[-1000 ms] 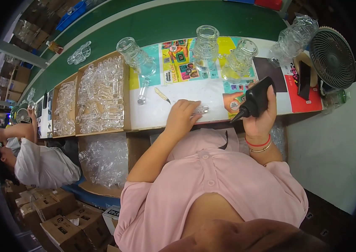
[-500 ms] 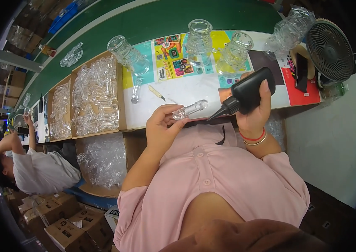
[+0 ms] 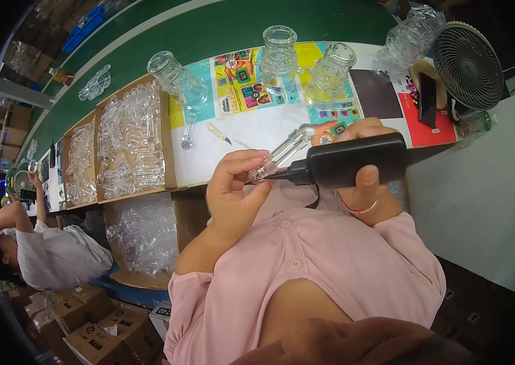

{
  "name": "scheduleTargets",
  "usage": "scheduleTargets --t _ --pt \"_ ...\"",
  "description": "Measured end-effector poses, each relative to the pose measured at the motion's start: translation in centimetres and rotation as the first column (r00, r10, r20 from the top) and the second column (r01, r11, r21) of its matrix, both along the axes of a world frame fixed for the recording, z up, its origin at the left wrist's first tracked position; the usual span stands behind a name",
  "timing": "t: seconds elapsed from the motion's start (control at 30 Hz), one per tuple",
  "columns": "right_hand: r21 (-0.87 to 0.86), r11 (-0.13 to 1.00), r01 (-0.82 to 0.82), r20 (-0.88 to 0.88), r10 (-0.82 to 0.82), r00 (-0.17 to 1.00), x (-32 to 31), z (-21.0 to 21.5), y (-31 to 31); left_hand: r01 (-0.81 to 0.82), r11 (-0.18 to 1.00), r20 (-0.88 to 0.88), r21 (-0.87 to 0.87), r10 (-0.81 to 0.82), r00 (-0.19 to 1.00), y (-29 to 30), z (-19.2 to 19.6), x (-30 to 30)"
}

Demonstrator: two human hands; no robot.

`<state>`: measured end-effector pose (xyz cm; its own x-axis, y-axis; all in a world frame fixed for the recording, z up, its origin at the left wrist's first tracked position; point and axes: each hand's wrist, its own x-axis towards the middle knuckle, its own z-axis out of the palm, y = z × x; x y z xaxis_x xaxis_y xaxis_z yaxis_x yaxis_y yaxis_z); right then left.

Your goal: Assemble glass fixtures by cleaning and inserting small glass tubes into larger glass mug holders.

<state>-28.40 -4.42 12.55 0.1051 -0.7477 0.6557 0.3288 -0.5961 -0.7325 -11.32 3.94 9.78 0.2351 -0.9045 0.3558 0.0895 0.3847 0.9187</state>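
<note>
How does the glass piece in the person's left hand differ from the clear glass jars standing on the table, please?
The glass piece is a slim tube, while the glass jars are wide and ribbed. The glass piece is held tilted in the left hand, against the nozzle of the black tool in the right hand; the glass jars stand untouched on the table. Both are clear glass.

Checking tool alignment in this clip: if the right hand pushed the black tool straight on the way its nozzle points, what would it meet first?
The right hand aims the black tool leftward; its nozzle would first meet the clear glass tube held in the left hand. They look nearly touching, though depth is unclear.
</note>
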Motion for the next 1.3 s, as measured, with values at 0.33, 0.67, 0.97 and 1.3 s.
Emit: scheduleTargets --t 0.33,0.67,0.97,1.3 --pt "-0.240 0.967 -0.090 -0.085 0.071 0.994 -1.0 -0.1 0.2 -0.004 1.000 -0.009 -0.023 0.004 1.000 0.2 0.1 -0.4" --pt "-0.237 0.969 -0.075 -0.109 0.050 0.993 -0.8 0.7 0.1 -0.031 0.998 0.048 -0.062 0.034 0.998 0.3 0.2 -0.5" --pt "0.111 0.986 -0.128 -0.059 0.135 0.989 -0.6 0.9 -0.5 -0.136 0.986 0.265 -0.093 0.156 0.952 0.7 0.4 -0.4" --pt "-0.121 0.984 -0.134 -0.169 0.112 0.979 -1.9 1.4 -0.7 -0.182 0.974 0.514 -0.138 0.227 0.827 1.0 0.5 -0.2"
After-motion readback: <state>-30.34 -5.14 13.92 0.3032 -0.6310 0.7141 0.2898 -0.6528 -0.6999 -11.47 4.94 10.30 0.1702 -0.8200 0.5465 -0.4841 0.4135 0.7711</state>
